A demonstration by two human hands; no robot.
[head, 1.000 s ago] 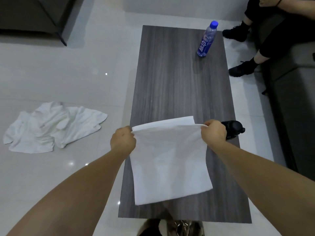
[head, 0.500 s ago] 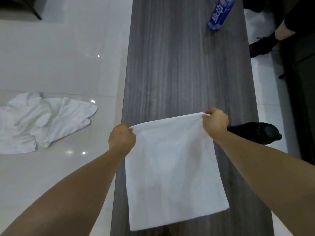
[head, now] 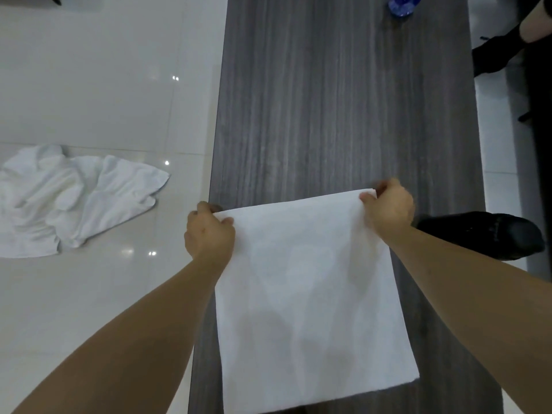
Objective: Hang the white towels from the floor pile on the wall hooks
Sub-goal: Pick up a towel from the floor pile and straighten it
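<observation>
A white towel (head: 304, 297) is stretched flat between my hands over the near end of a grey wood-grain table (head: 343, 100). My left hand (head: 207, 233) pinches its far left corner at the table's left edge. My right hand (head: 388, 206) pinches its far right corner. The towel's near edge reaches toward the bottom of the view. A crumpled pile of white towels (head: 71, 198) lies on the glossy white floor to the left. No wall hooks are in view.
A blue water bottle (head: 401, 4) stands at the table's far end, mostly cut off. A black shoe (head: 490, 234) sits right of the table near my right forearm. Another person's black shoe and leg (head: 495, 53) are at the upper right by dark furniture.
The view has moved closer to and further over the table. Both hands have kept their grip on the towel's corners and lowered it toward the tabletop, spread wider.
</observation>
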